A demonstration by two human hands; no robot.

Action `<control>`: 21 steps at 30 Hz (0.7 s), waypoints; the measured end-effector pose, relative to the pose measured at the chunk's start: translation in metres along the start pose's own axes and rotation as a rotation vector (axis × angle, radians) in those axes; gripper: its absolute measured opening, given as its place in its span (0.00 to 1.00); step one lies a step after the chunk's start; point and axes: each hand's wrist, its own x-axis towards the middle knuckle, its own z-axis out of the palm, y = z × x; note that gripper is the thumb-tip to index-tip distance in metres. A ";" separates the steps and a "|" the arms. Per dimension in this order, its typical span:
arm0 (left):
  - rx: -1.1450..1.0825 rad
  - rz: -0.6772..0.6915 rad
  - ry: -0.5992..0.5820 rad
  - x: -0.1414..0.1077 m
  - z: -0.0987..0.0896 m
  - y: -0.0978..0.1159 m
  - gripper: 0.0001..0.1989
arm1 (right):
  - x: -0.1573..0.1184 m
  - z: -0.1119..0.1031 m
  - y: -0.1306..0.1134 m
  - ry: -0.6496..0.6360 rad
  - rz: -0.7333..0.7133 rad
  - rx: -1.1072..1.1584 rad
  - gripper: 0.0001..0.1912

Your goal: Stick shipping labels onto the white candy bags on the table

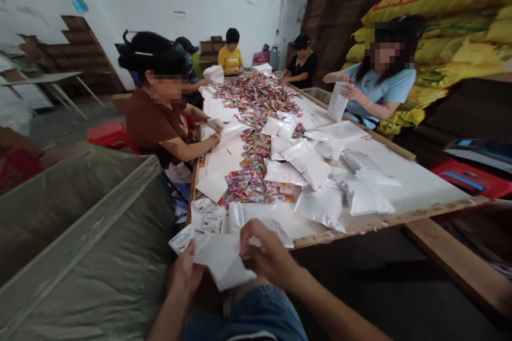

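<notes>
Close to my body, my left hand (186, 272) grips the left side of a white label sheet (226, 261). Printed shipping labels (210, 218) lie beyond and beside that hand, at the table's near left corner. My right hand (262, 256) has its fingers curled in a pinch at the sheet's right edge; whether a label is between the fingertips is hidden. Just past both hands, a white plastic mailing bag (256, 216) lies flat at the table edge. Small colourful packets (256, 186) are spread behind it.
Several filled white bags (308, 162) are heaped on the table (420, 192). A large pile of packets (260, 93) covers its far half. Co-workers sit along both sides, one holding a white bag (338, 101). A big grey-green sack bin (100, 245) stands at my left.
</notes>
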 end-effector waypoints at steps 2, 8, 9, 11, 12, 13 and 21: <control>-0.027 0.068 0.078 0.012 -0.015 0.007 0.22 | 0.022 -0.024 0.010 0.222 0.054 0.109 0.07; 0.033 0.082 0.043 0.005 -0.034 0.019 0.22 | 0.043 -0.002 0.112 0.275 0.329 -0.328 0.12; 0.059 0.074 0.017 0.000 -0.033 0.017 0.20 | 0.037 0.010 0.125 0.226 0.334 -0.397 0.15; 0.112 0.075 -0.010 -0.009 -0.028 0.013 0.18 | 0.019 0.029 0.141 0.116 0.283 -0.510 0.24; 0.135 0.080 -0.020 -0.012 -0.027 0.011 0.18 | 0.010 0.033 0.144 0.034 0.246 -0.574 0.28; 0.155 0.083 -0.027 -0.015 -0.025 0.009 0.18 | 0.002 0.034 0.145 -0.050 0.210 -0.635 0.31; 0.180 -0.097 -0.144 -0.033 -0.013 0.010 0.18 | -0.038 -0.048 0.153 -0.027 0.259 -0.898 0.43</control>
